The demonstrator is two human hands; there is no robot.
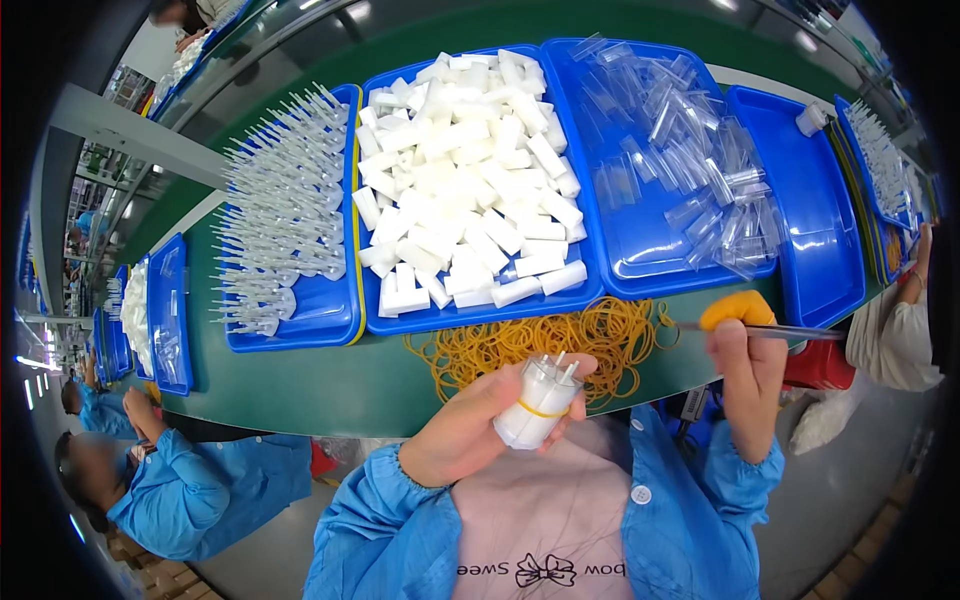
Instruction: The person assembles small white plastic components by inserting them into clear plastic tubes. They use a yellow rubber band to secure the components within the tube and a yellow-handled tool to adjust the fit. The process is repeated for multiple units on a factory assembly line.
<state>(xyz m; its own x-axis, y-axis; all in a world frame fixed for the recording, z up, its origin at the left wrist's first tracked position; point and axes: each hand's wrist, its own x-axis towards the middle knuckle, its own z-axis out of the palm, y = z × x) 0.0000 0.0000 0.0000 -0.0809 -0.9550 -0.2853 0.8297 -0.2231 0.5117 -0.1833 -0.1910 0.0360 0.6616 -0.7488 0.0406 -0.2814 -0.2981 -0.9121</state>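
My left hand [460, 422] is closed around a short bundle of white foam pieces in a clear plastic sleeve [527, 428]. A yellow rubber band circles the bundle, and thin white stems poke out of its top. In my right hand [748, 385] is a pair of metal tweezers [795, 332], held level with the tips toward the left. A yellow cover [738, 309] sits on one finger of that hand. By the tweezer tips spreads a heap of yellow rubber bands [540, 338]; whether the tips hold a band I cannot tell.
On the green table stand blue trays: one of white stemmed parts [285, 210], one heaped with white foam blocks [470, 170], one of clear plastic pieces [690, 150]. Farther right, another blue tray [820, 240] holds one small piece. Co-workers [205, 500] sit at both sides.
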